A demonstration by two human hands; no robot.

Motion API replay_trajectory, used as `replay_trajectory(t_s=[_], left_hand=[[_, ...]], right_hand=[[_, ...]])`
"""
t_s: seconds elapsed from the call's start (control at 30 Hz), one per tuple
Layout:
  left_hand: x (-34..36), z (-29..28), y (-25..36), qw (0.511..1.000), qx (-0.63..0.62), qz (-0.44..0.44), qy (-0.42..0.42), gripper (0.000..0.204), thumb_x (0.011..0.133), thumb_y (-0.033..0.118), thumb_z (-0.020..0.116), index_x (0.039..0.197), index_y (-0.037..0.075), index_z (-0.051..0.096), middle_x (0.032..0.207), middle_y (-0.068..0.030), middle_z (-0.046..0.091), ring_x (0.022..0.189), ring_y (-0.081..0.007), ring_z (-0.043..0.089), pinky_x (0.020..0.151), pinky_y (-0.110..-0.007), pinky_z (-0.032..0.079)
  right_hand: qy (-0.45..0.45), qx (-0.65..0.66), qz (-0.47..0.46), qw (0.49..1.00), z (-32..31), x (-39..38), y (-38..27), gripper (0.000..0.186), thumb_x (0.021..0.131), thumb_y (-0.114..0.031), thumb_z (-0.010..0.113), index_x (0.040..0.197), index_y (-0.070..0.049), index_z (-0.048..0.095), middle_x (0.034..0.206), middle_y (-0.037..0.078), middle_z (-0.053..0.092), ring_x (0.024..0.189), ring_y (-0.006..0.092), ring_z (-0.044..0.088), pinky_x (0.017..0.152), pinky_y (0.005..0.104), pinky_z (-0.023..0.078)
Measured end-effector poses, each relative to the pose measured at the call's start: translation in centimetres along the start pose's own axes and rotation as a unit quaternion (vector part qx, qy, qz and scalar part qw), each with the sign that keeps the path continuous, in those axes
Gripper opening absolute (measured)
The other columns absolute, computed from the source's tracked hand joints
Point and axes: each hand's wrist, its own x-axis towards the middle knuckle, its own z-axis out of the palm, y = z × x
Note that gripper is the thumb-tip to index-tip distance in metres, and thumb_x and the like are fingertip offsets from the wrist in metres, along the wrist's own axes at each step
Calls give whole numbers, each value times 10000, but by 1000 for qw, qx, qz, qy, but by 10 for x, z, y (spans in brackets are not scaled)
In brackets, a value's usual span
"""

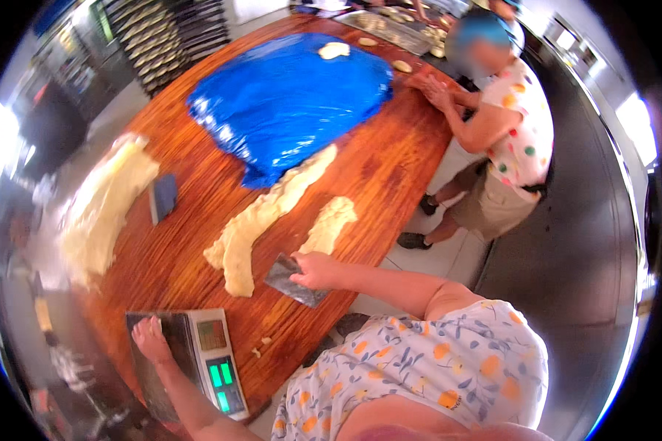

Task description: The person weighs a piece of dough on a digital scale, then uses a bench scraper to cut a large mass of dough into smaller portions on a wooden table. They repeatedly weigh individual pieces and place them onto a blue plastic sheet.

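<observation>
My right hand [318, 272] grips a flat grey dough scraper [296, 282] against the wooden table, close to the near end of a short dough strip [332, 224]. Over the dark pan of a digital scale [212, 334] is my left hand [149, 339], its fingers stretched out; a small pale bit shows at the fingertips. Left of the short strip lies a longer strip of dough [272, 209], reaching out from beneath a blue plastic sheet [294, 103]. A few dough scraps [261, 345] lie beside the scale.
A large dough slab [107, 209] covers the table's left edge, with a second scraper [163, 198] beside it. A co-worker [511, 125] stands at the right edge, hands on the table near dough pieces and a metal tray [386, 31]. Loaded racks [151, 40] stand behind.
</observation>
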Motion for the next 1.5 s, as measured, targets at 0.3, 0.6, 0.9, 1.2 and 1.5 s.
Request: replay_trajectory(t_s=[0.3, 0.6, 0.9, 1.2, 1.5], left_hand=[[-50, -58, 78, 994, 50, -97, -5, 464, 905, 275, 640, 1247, -23, 543, 1291, -241, 535, 1190, -432, 488, 1007, -496, 394], [-55, -95, 94, 981, -119, -126, 86, 544, 828, 192, 707, 1284, -37, 518, 1287, -261, 546, 1204, -439, 500, 1036, -474, 388], [-160, -65, 255, 926, -288, -242, 16, 247, 812, 101, 719, 1047, 48, 662, 1175, -161, 607, 1081, -349, 585, 909, -420, 486], [-180, -65, 259, 913, -292, -283, 33, 232, 818, 72, 703, 1046, 52, 667, 1129, -144, 632, 1035, -336, 610, 855, -392, 512], [-157, -89, 216, 903, -231, -339, 132, 140, 830, 50, 692, 968, 32, 674, 982, -121, 667, 899, -318, 642, 782, -378, 529]], right_hand=[[13, 32, 39, 999, -17, -33, 15, 547, 852, -323, 622, 1213, 73, 511, 949, 283, 653, 932, 445, 622, 802, 492, 493], [-20, 135, -49, 989, 24, 4, -8, 586, 835, -316, 692, 1204, 110, 529, 863, 236, 677, 822, 344, 675, 751, 408, 521], [-135, 92, -114, 980, 46, 29, -66, 316, 863, -160, 680, 1104, 15, 575, 877, 105, 664, 801, 182, 601, 743, 329, 488], [-196, 74, -179, 961, 82, 31, -85, 357, 842, -194, 680, 1064, 59, 559, 823, 244, 659, 774, 394, 653, 691, 417, 496], [-170, 58, -167, 970, 75, 31, -90, 361, 840, -210, 677, 1050, 59, 557, 819, 265, 652, 793, 419, 652, 691, 439, 494]])
